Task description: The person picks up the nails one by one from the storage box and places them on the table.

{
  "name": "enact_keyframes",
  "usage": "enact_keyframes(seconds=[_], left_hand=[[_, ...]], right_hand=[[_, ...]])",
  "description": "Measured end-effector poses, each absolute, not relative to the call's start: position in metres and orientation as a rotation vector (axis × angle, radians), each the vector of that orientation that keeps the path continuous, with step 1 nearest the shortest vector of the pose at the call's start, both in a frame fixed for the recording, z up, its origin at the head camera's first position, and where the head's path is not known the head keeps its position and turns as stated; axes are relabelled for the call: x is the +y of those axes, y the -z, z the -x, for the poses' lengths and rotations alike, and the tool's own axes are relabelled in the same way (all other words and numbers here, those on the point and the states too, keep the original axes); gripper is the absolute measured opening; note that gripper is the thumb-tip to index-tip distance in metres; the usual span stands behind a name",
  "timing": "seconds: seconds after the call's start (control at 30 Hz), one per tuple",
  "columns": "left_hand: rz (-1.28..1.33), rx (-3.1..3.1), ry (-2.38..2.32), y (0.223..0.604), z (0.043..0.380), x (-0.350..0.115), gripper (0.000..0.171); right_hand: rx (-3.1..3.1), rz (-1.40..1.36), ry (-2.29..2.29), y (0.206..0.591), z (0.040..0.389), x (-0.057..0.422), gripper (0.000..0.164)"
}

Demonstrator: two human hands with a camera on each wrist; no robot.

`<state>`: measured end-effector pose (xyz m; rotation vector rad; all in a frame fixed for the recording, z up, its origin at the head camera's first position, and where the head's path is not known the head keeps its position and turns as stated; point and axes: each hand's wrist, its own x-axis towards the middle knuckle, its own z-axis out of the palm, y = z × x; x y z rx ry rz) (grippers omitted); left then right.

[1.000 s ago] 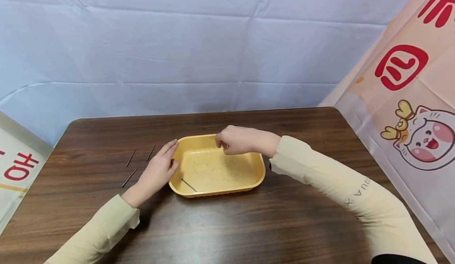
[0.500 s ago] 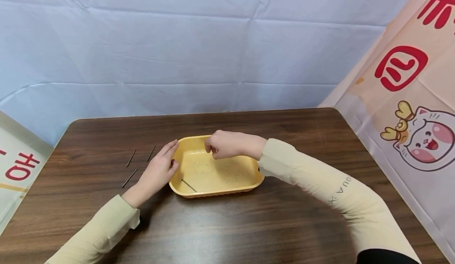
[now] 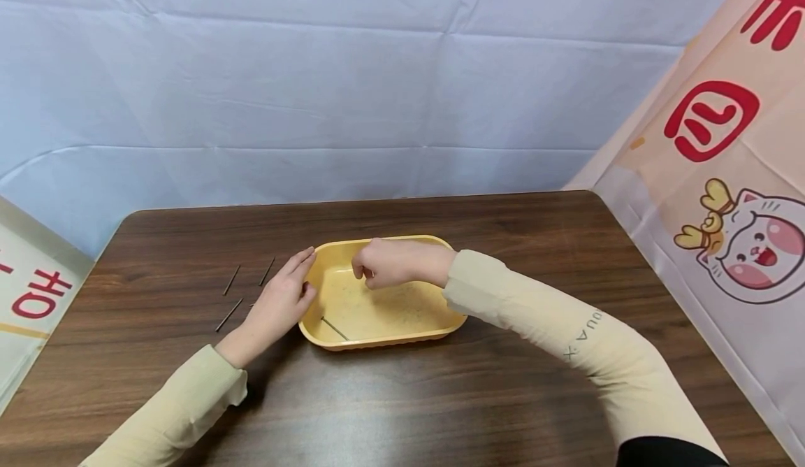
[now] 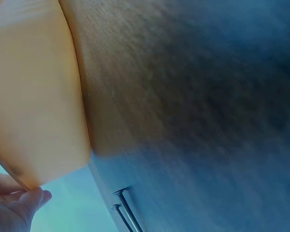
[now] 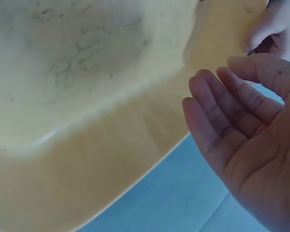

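Note:
A yellow plastic tray (image 3: 383,345) sits on the table, with one long nail (image 3: 335,328) lying in its front left corner. My left hand (image 3: 279,303) holds the tray's left rim, thumb toward the inside and fingers along the outside. Over the tray's back half hovers my right hand (image 3: 391,264). The right wrist view shows that hand (image 5: 251,116) with loosely bent fingers and nothing between them. To the left of my left hand several nails lie on the table, such as one nail (image 3: 229,314); another is partly hidden by the hand. Two nail heads appear in the left wrist view.
The dark wood table (image 3: 402,404) ends at a pale cloth backdrop (image 3: 352,89). A printed banner (image 3: 742,229) hangs at the right. Small dark specks and scuffs mark the tray's floor in the right wrist view.
My right hand has moved left and slightly nearer over the tray. My left hand has stayed on the rim, and the nails lie where they were.

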<state>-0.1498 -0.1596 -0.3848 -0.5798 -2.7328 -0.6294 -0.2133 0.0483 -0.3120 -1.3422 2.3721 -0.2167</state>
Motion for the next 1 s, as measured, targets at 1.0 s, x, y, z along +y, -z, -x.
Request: enact_keyframes(seconds=[1.0], left_hand=[[0.566,-2.744,0.638,0.385,0.151,-0.159,0.049]], right_hand=[[2.324,1.459,0.143,0.333,0.207,0.015,0.018]])
